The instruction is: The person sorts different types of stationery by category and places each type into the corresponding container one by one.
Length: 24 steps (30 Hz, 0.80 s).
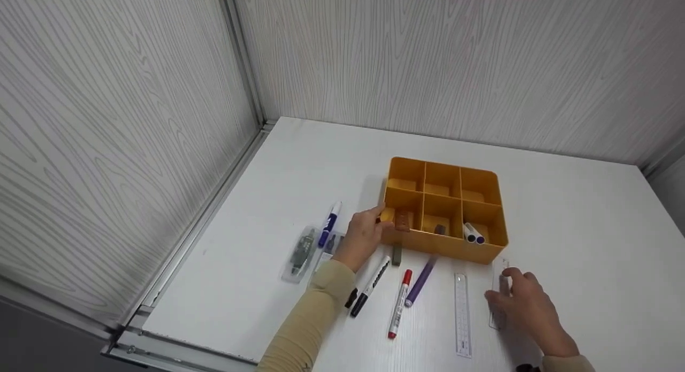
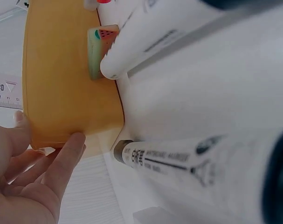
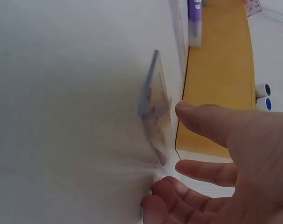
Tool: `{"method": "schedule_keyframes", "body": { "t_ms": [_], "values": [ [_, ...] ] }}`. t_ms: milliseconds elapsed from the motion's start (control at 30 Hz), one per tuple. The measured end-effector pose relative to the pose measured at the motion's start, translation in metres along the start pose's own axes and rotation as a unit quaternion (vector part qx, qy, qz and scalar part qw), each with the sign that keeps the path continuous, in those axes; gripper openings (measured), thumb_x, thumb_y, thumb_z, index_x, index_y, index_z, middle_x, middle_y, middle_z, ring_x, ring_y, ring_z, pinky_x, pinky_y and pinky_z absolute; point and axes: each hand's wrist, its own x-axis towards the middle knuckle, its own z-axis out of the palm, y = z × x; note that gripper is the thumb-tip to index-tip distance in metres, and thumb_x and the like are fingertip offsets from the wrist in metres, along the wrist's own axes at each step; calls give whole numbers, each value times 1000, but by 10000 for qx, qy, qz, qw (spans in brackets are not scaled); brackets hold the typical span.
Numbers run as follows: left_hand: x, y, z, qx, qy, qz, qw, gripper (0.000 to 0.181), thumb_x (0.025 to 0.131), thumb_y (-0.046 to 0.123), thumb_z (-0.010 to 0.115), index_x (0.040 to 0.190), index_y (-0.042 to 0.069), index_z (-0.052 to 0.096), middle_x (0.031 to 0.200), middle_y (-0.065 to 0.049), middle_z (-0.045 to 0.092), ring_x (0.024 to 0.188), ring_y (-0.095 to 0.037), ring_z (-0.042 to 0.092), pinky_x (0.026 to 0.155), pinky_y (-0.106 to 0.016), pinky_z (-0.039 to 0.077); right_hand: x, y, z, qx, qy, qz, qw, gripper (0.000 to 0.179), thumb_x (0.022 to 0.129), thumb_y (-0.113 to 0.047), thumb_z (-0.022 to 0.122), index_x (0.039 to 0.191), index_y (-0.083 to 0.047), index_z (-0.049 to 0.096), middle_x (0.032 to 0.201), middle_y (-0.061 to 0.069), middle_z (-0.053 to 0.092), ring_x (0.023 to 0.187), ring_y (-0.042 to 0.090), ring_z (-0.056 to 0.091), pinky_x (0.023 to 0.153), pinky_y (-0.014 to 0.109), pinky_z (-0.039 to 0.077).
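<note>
Right fingers [image 3: 206, 172] apart, nearer hand | clear ruler [image 3: 156, 114] just left of palm, long axis fore-and-aft; contact unclear | left fingers [image 2: 66, 161] clamped on box [image 1: 455, 250] corner

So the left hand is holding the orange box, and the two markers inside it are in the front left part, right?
Not quite: the two markers are in the front right compartment, as the head view shows. The left hand is holding the orange box.
</note>
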Motion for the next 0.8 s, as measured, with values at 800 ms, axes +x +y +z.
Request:
{"method": "schedule_keyframes", "body": {
  "t_ms": [800],
  "values": [
    [0,0,3,40,63,-308,9995,57,96,26,62,148,9,45,143,-12,56,130,-22,56,105,-35,46,-16,9,0,-664,1030,-215,9922,30,84,-1,55,108,17,56,83,26,60,65,24,53,51,34,45]
  ]
}}
